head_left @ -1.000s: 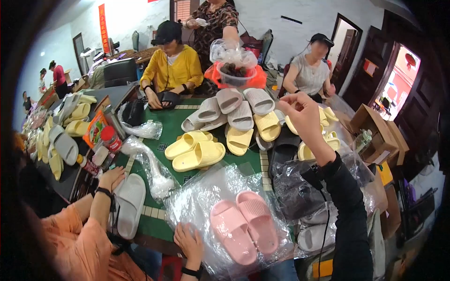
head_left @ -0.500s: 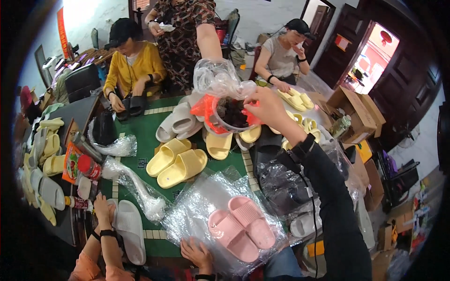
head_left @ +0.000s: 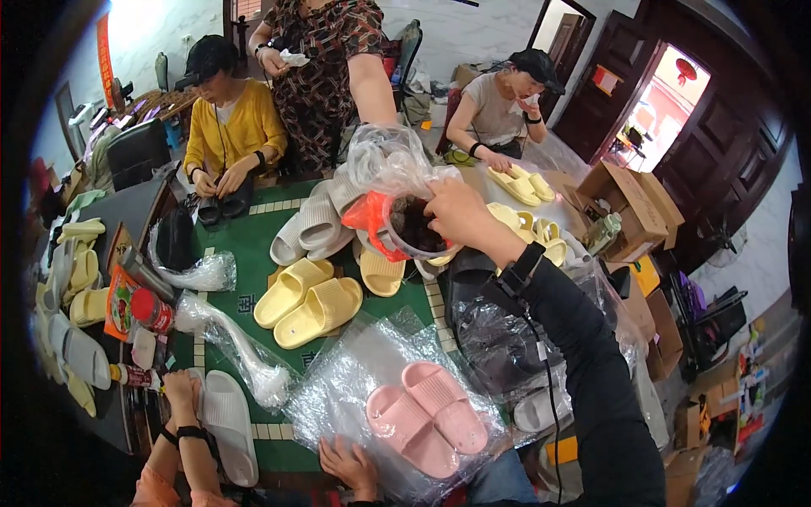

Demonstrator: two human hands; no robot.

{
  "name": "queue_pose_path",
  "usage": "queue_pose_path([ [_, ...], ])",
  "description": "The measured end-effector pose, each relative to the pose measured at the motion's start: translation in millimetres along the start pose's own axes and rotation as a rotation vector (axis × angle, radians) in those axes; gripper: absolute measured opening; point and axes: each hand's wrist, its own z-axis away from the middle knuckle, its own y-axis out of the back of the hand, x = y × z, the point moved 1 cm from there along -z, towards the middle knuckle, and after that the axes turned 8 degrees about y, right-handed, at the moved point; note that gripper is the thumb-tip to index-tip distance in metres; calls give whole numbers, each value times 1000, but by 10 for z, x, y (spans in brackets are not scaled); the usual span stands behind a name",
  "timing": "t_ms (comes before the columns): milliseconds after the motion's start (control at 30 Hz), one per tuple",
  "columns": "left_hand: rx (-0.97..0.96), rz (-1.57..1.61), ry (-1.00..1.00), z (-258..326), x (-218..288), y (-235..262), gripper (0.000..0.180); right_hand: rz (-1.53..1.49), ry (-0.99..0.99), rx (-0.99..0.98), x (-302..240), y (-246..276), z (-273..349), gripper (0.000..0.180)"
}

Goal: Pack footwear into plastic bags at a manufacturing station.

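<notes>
My right hand (head_left: 466,216) reaches forward over the table to a clear plastic tub (head_left: 427,252) of dark lumps (head_left: 411,221). Its fingers are bent together at the tub's rim; what they pinch, if anything, is hidden. A standing person's arm (head_left: 372,89) holds the tub out, with a clear plastic bag (head_left: 390,159) over that hand and red plastic (head_left: 365,216) around the tub. My left hand (head_left: 348,466) rests with fingers spread on the near edge of clear plastic bags (head_left: 338,384). Pink slippers (head_left: 432,416) lie on those bags, right of this hand.
Yellow slippers (head_left: 308,302) and grey slippers (head_left: 314,226) lie on the green table (head_left: 245,338). At left, another person's orange-sleeved arms (head_left: 179,422) sit beside a white slipper (head_left: 228,427) and a red-lidded jar (head_left: 152,309). Open cardboard boxes (head_left: 621,211) stand at right.
My right hand has moved slightly left and down, with its fingers closer to the tub. The view has shifted slightly. At far left, the seated person's hands have drawn together over dark slippers.
</notes>
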Motion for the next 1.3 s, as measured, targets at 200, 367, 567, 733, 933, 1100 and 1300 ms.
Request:
queue_pose_path([
  [200,-18,8,-4,4,33,-8,40,-14,43,-37,35,-68,-4,14],
  [367,23,28,-13,-2,51,18,39,-57,97,24,31,-156,-33,13],
  [567,33,33,-22,-47,88,-17,40,-141,49,65,46,-19,-73,13],
  [733,33,35,-1,-102,108,-12,42,-453,-54,276,35,564,-28,20],
  [933,43,75,-6,24,62,-3,43,-712,-54,412,-312,985,471,15],
  [1100,153,581,-22,114,-360,-138,44,-818,127,429,-674,967,1373,18],
  [1300,319,244,-172,416,243,625,40,-1393,-31,340,-948,1230,2155,19],
])
